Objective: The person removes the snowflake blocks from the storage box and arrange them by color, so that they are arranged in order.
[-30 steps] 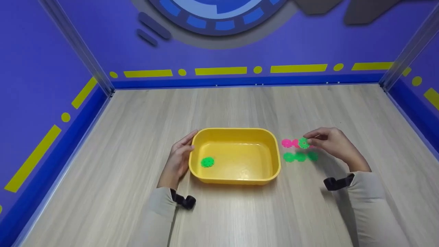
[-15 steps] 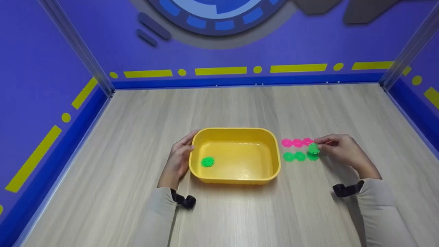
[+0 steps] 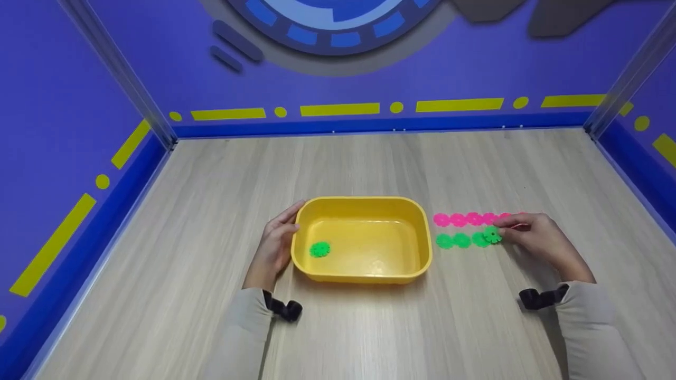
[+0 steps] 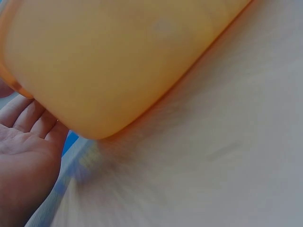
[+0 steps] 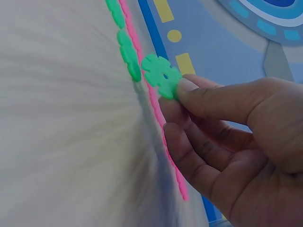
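Note:
Between thumb and fingertips, my right hand [image 3: 541, 240] pinches a green snowflake disc [image 3: 493, 235], round with a notched edge and a small centre hole. It sits just at the right end of a row of green discs [image 3: 461, 240] on the table; in the right wrist view the held disc [image 5: 154, 71] is tilted, close to that row's end. Behind runs a longer row of pink discs [image 3: 457, 219], partly hidden by my fingers. My left hand [image 3: 273, 244] holds the left side of a yellow tub [image 3: 364, 277], thumb at the rim, fingers along the outer wall.
Inside the tub, near its left end, lie green discs [image 3: 319, 249], seemingly overlapping. The wood-grain table [image 3: 369, 163] is bounded by blue panels [image 3: 338, 84] at the back and both sides. Black wrist cameras [image 3: 285, 310] sit on both sleeves.
My right hand has moved right and slightly nearer with the green disc, from over the pink row to the green row's right end. More pink discs are uncovered. The left hand and tub stay put.

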The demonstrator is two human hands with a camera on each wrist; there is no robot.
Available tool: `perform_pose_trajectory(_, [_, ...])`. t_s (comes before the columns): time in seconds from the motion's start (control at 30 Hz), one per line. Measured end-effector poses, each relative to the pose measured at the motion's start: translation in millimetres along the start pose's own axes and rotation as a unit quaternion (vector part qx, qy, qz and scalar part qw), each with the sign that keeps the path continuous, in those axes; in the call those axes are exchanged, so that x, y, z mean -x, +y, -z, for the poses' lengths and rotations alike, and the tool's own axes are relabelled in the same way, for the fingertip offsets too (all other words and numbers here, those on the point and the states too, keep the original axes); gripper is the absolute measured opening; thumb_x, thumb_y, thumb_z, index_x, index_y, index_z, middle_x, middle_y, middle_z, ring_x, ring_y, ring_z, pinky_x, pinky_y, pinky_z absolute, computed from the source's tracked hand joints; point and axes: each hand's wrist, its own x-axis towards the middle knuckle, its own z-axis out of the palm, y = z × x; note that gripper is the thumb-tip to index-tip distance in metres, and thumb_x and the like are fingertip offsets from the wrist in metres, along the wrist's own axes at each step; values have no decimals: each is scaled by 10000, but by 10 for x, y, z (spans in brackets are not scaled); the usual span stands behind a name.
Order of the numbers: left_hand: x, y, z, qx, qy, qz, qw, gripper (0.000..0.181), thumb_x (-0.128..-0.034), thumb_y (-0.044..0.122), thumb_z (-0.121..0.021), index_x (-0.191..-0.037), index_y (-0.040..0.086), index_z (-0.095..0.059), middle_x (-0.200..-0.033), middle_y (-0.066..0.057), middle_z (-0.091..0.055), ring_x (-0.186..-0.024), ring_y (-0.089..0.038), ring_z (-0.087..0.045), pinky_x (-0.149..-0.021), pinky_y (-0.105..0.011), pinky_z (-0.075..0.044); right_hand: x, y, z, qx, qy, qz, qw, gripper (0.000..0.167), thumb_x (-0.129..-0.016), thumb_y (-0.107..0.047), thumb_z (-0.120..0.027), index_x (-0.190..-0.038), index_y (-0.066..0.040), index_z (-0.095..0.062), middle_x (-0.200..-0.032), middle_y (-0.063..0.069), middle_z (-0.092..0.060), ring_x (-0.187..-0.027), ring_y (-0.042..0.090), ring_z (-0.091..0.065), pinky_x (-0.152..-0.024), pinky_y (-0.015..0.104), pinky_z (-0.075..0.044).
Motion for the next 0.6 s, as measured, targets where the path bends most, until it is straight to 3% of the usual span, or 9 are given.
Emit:
perform_pose_trajectory(0.2, [-2,2,-1,-71,-92,34,9999,603,-859,-100,-412,-1454,-75,-320,-1547,-182,-311,-1407,-240,-339,-1156,-370,-289,6,35,18,-45,-98,-234,9997,354,-906,-254,-651,-1143,8,-681,-1045,175,-673,-690,-12,-496,-588,183,-435])
perform_pose_trajectory(0.33, [-7,2,-1,-5,-57,36,10000,600,-858,-104,-410,-1452,-73,-328,-1544,-182,-319,-1407,-241,-340,-1158,-370,-285,8,54,29,-135,-147,-293,9994,353,-907,-233,-649,-1150,23,-669,-911,64,-641,-601,46,-484,-538,215,-434])
perform_pose_trajectory(0.6, [-5,5,-2,57,1,52,10000,608,-850,-105,-419,-1451,-60,-340,-1543,-169,-328,-1423,-244,-319,-1159,-364,-283,13,74,29,-288,-266,-409,9984,395,-918,-257,-635,-1169,49,-645,-735,-17,-595,-540,62,-465,-499,237,-421])
